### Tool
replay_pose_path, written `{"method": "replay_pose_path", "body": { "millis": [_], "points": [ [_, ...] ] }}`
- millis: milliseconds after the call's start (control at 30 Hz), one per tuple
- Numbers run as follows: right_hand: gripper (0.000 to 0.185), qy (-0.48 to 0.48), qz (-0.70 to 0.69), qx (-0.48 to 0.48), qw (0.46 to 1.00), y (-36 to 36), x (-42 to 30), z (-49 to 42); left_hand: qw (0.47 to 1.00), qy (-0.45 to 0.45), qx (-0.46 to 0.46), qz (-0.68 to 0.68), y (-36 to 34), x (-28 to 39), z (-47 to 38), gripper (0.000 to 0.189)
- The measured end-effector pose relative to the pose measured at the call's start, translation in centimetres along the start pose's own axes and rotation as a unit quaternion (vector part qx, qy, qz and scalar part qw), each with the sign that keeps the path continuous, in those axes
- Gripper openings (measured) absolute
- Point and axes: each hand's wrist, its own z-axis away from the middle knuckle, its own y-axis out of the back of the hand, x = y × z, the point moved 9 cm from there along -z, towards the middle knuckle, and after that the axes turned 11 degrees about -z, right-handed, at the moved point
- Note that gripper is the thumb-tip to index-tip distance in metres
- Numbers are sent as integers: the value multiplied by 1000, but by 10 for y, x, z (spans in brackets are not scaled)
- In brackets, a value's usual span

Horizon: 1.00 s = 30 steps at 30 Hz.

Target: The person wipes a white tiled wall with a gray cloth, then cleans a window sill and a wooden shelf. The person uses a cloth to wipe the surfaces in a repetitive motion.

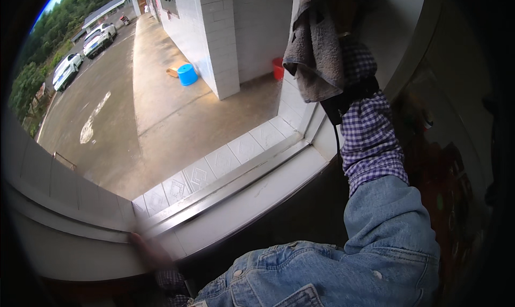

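A grey cloth (316,57) hangs from my right hand (346,11), which is raised at the top right beside the window's right side. That hand is dark and its fingers are mostly hidden. My left hand (147,248), blurred, touches the lower left corner of the window frame, where the metal track (225,186) meets the left side. Its finger shape is unclear. The track runs along the sill between patterned white tiles (221,160) outside and a white inner ledge (257,194). Checked cuffs cover both wrists, and a black strap with a cord is on the right one.
Outside the window opening stand a tiled pillar (219,41), a blue plastic stool (187,74) and a red bucket (278,68) on concrete. White cars (68,71) are parked farther off. Dark, unclear items lie indoors at right.
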Motion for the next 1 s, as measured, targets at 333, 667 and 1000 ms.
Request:
{"method": "replay_pose_path", "body": {
  "millis": [333, 667, 1000],
  "points": [
    [48, -356, 88, 40, 930, 32, 4, 372, 995, -55, -75, -26, 6, 19, -1, 58],
    [48, -902, -216, 38, 371, 72, -73, 638, 992, -76, -6, 102, 49, 59, -12, 62],
    [52, -694, -158, -11, 702, 3, -169, 373, 985, -61, -83, 140, 119, 251, -79, 59]
  ]
}}
